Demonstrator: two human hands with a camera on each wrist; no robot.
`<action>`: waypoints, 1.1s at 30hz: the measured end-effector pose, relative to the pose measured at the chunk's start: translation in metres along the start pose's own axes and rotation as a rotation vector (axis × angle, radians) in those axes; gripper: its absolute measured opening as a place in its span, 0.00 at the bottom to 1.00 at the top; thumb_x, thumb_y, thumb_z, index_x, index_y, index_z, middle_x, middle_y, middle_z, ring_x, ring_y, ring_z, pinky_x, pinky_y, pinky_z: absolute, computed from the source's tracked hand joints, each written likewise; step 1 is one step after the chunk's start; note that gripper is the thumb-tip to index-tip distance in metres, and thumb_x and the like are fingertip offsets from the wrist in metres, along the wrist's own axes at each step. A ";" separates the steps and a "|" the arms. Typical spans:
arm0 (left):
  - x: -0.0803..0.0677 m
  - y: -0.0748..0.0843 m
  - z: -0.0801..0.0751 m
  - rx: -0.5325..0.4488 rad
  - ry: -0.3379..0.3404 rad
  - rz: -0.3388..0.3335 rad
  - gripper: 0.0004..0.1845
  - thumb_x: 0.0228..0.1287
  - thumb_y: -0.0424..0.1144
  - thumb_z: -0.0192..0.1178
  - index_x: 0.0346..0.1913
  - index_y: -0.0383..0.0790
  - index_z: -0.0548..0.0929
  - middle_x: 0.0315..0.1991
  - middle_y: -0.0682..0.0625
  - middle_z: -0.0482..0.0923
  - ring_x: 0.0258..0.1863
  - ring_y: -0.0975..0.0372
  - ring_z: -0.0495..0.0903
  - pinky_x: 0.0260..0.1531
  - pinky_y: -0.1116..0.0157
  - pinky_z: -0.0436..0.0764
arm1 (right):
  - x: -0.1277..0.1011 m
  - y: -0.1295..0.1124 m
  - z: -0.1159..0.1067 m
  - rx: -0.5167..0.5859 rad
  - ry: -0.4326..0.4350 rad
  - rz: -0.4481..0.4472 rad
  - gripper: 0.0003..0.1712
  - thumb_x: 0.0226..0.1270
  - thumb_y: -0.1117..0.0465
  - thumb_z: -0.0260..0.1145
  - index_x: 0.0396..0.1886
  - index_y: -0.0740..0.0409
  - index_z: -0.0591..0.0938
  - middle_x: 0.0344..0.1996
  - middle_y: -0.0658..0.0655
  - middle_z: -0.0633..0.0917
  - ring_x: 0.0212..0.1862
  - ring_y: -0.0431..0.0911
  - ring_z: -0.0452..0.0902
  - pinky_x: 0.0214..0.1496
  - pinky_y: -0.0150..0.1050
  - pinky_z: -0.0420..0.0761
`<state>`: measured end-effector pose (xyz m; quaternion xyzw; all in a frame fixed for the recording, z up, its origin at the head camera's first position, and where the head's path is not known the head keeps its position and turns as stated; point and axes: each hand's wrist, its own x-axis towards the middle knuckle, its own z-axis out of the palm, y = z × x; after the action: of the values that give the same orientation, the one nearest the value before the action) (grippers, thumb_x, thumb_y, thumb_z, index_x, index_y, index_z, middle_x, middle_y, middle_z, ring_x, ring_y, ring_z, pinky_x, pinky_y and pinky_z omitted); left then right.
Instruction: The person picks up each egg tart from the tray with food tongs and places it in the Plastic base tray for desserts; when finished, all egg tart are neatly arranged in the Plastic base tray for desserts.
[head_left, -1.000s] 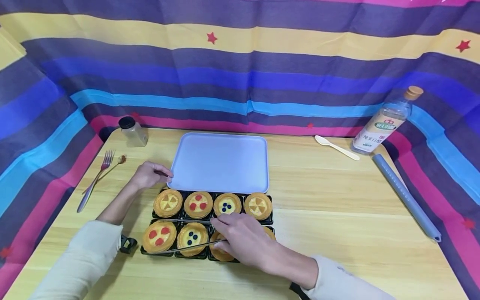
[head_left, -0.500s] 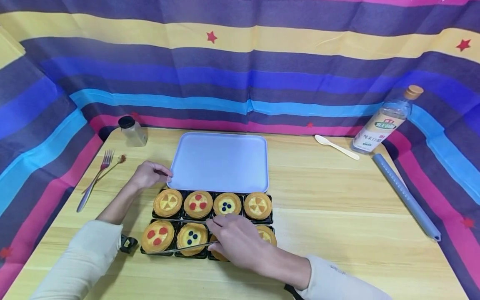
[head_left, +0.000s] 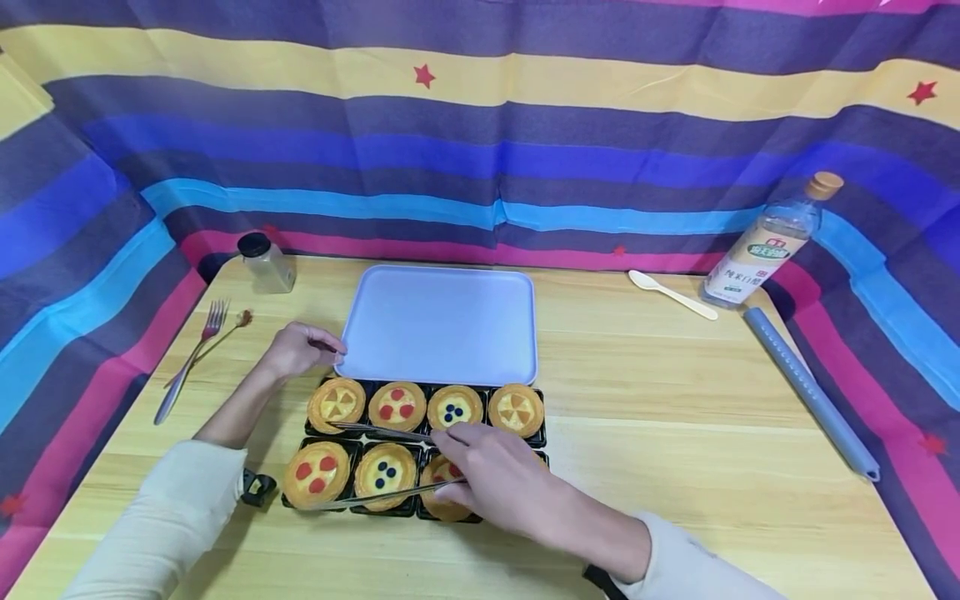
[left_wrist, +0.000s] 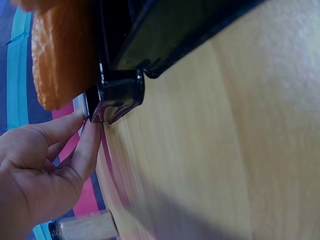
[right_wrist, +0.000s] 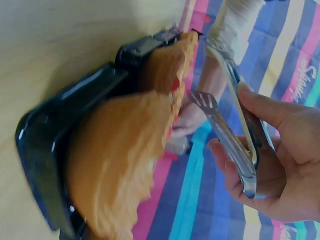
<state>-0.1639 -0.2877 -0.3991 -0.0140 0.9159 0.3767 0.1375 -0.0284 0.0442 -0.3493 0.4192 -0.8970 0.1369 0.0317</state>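
A black tray (head_left: 545, 435) with two rows of several fruit tarts (head_left: 395, 407) sits near the table's front. My right hand (head_left: 495, 483) grips metal tongs (head_left: 375, 496) over the near row. The tong arms are spread and point left, one over the far row and one along the near edge. In the right wrist view the tongs (right_wrist: 225, 135) lie in my right hand (right_wrist: 280, 165) beside a tart (right_wrist: 115, 165). My left hand (head_left: 296, 350) holds the near-left corner of an empty lavender tray (head_left: 438, 283). In the left wrist view my left hand's fingers (left_wrist: 85, 145) touch that corner next to the black tray (left_wrist: 120, 92).
A small jar (head_left: 266, 262), a fork (head_left: 191, 362) and a little spoon (head_left: 225, 329) lie at the left. A white spoon (head_left: 671, 293), a bottle (head_left: 772, 242) and a grey-blue roll (head_left: 810, 392) are at the right. Striped cloth walls the table in.
My right hand slid a little left, then back right. The tongs' upper arm has risen toward the far row, so the arms stand wider apart. The left hand has not moved.
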 end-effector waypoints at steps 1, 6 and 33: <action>0.000 0.000 0.000 0.004 0.000 0.000 0.10 0.55 0.32 0.65 0.41 0.32 0.86 0.41 0.38 0.85 0.31 0.66 0.79 0.32 0.69 0.78 | -0.003 0.002 -0.002 0.021 0.004 0.007 0.34 0.56 0.42 0.68 0.57 0.58 0.78 0.43 0.50 0.84 0.39 0.38 0.80 0.37 0.27 0.79; -0.001 -0.001 -0.001 0.005 -0.008 -0.008 0.10 0.56 0.32 0.65 0.41 0.31 0.86 0.40 0.39 0.85 0.30 0.66 0.79 0.32 0.68 0.79 | -0.019 0.019 -0.012 0.108 0.037 0.037 0.36 0.55 0.43 0.69 0.59 0.59 0.76 0.50 0.55 0.84 0.47 0.44 0.82 0.46 0.34 0.82; 0.001 0.000 -0.001 0.012 -0.021 0.013 0.10 0.56 0.31 0.65 0.42 0.31 0.85 0.38 0.40 0.86 0.30 0.66 0.79 0.31 0.69 0.78 | -0.122 0.120 -0.012 -0.064 0.157 0.794 0.44 0.66 0.38 0.57 0.63 0.73 0.65 0.45 0.71 0.78 0.22 0.52 0.74 0.20 0.48 0.74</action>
<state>-0.1647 -0.2881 -0.3984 -0.0032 0.9167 0.3724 0.1449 -0.0419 0.2114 -0.3848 0.0273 -0.9878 0.1420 0.0580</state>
